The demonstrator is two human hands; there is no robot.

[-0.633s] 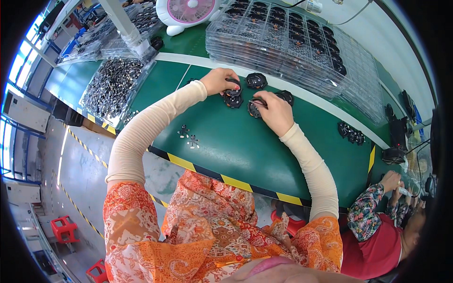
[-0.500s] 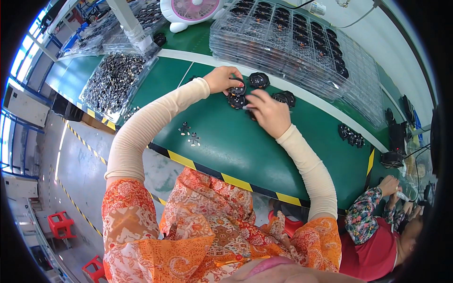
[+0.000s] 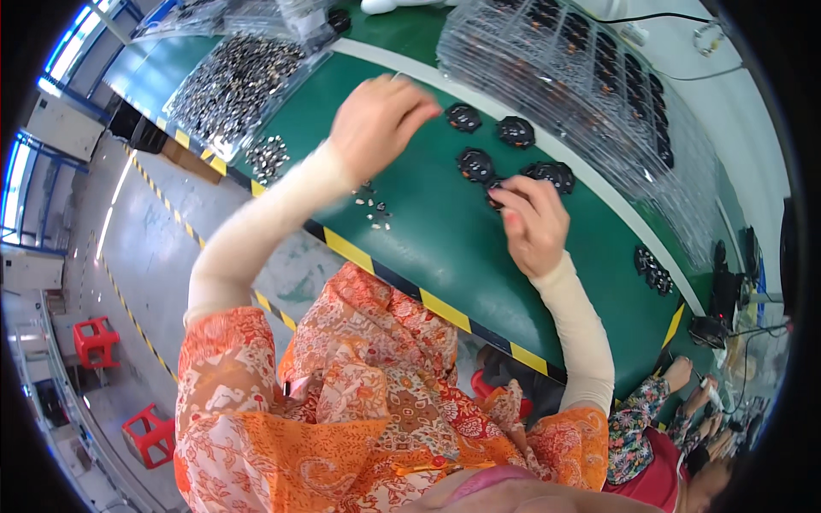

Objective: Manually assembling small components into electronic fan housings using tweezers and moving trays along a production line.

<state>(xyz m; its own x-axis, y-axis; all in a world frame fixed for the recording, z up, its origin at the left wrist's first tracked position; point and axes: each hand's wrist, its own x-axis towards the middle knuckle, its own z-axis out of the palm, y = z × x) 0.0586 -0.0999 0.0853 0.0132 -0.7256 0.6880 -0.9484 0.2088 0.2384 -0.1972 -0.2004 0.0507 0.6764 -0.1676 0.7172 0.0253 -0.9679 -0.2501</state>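
Note:
Over the green tabletop my left hand (image 3: 376,124) is raised, left of a black round part (image 3: 463,118) and not touching it. Its fingers are smeared by motion, so what they hold, if anything, cannot be made out. My right hand (image 3: 537,224) has its thumb and fingertips closed on a small black round part (image 3: 493,193), mostly hidden by the fingers. Right against that lies another black round part (image 3: 475,164). Farther back is one more black round part (image 3: 516,132), and black parts (image 3: 552,176) lie together just beyond my right hand.
Small metal pieces fill a clear tray (image 3: 317,67) at the left, with a loose pile (image 3: 267,159) beside it. A few small pieces (image 3: 373,214) lie near the striped edge (image 3: 445,309). Stacked clear trays (image 3: 556,94) stand behind. A co-worker's sleeve (image 3: 634,419) shows at right.
My left hand has let go of the black part and moved left. My right hand has closed on a small black part. The whole view has shifted.

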